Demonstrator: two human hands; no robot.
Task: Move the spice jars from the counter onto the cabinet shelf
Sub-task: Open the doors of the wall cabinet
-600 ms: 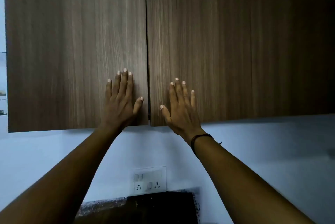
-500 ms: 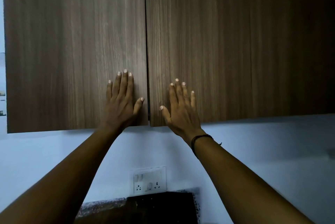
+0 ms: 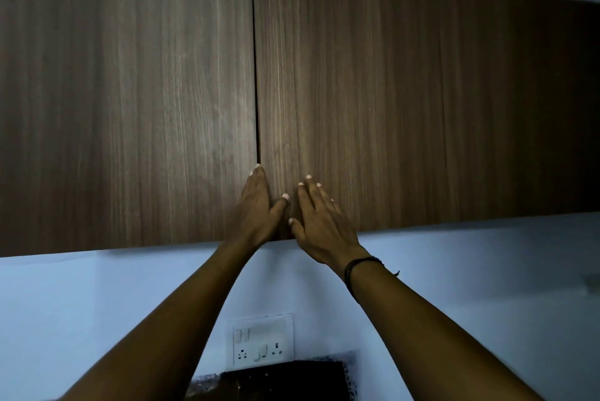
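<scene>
Dark wood-grain cabinet doors fill the upper view. The left door (image 3: 130, 102) and the middle door (image 3: 344, 95) meet at a narrow vertical gap, and both are closed. My left hand (image 3: 258, 205) lies edge-on over the bottom of that gap, fingertips at the seam. My right hand (image 3: 319, 222) rests flat on the middle door's lower left corner, fingers spread, a dark band on its wrist. Neither hand holds anything. No spice jars and no shelf are in view.
A third cabinet door (image 3: 519, 102) continues to the right. Below the cabinets is a pale blue wall with a white switch and socket plate (image 3: 261, 340). A dark object (image 3: 285, 381) stands at the bottom edge under the plate.
My left hand has slid right from the left door's face onto the seam and turned edge-on. My right hand stays on the middle door, closer to the left hand.
</scene>
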